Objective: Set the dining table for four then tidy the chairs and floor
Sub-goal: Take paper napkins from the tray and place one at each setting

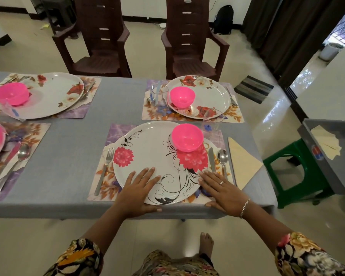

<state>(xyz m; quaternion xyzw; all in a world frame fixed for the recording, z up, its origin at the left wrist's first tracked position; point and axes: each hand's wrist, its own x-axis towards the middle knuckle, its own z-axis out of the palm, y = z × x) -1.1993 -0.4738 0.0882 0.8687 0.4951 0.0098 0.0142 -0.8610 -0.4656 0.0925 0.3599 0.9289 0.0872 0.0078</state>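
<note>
Head view, near right setting: a white flowered plate lies on a placemat at the near edge of the grey-clothed table; a pink bowl sits on the plate's far right part
Left hand: released, holding nothing; fingers straight and spread flat on the plate's near left rim; thumb along the rim by the table edge
Right hand: released, fingers straight, flat on the placemat against the plate's near right rim; a ring and a bracelet are worn
Cutlery: fork on the mat left of the plate; knife and spoon side by side on its right, just beyond the right fingertips
Napkin: folded cream triangle on the cloth, just right of the placemat
Glass: clear, upright at the mat's far right corner
Other settings: far right plate and far left plate, each bearing a pink bowl; a fourth setting is cropped at the left edge
Chairs: left chair and right chair — brown, standing back from the table's far side
Floor: green stool right of the table — a grey tub atop it, cream napkins inside
</note>
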